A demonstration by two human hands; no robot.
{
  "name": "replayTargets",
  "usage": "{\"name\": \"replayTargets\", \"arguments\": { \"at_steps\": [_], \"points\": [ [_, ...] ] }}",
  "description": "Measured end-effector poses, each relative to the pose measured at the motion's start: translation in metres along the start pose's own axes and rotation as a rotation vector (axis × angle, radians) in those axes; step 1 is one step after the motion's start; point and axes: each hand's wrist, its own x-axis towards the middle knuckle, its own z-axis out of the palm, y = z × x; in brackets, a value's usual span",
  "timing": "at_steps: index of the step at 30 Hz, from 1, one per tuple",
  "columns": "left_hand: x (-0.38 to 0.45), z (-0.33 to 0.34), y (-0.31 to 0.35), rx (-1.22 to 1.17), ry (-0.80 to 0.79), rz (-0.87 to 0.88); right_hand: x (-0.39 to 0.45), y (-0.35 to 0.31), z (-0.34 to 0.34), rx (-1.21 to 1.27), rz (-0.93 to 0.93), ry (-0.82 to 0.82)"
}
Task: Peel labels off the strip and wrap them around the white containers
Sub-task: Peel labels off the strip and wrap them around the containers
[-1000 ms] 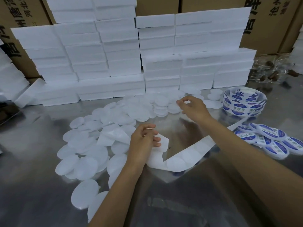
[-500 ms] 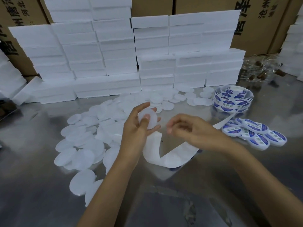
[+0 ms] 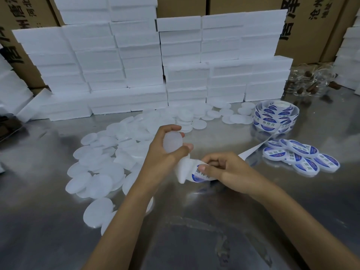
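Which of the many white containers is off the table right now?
The one gripped in the left hand: that container is lifted above the table. The other plain ones lie scattered flat; the labelled ones lie at right.

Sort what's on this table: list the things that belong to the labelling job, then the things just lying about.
Job:
left hand holding a blank white container
right hand pinching the label strip
label roll
unlabelled containers
labelled containers

Lying about:
foam blocks
cardboard boxes
clear jars
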Motion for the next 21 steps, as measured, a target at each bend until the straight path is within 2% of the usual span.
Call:
{"name": "replayTargets", "arguments": {
  "at_steps": [4, 6, 10, 13, 16, 19, 21],
  "points": [
    [-0.001, -0.002, 0.002, -0.007, -0.092, -0.033, -0.003, -0.007, -0.001, 0.192, 0.048, 0.074],
    [-0.003, -0.001, 0.005, -0.007, -0.069, -0.014, -0.003, -0.009, -0.001, 0.224, 0.095, 0.107],
    [-0.001, 0.0, 0.01, 0.056, 0.277, 0.2, -0.002, -0.009, 0.001, 0.214, 0.154, 0.159],
    [0.0, -0.004, 0.016, 0.097, 0.388, 0.324, 0.0, -0.007, 0.002, 0.156, 0.184, 0.214],
    [-0.002, 0.0, 0.016, 0.172, 0.246, 0.333, 0.001, -0.006, 0.002, 0.152, 0.185, 0.193],
    [-0.005, 0.01, 0.007, 0.228, 0.046, 0.181, -0.001, -0.007, 0.001, 0.212, 0.101, 0.167],
    [-0.005, 0.014, 0.001, 0.211, 0.008, 0.068, -0.003, -0.008, 0.0, 0.208, 0.026, 0.157]
  ]
}}
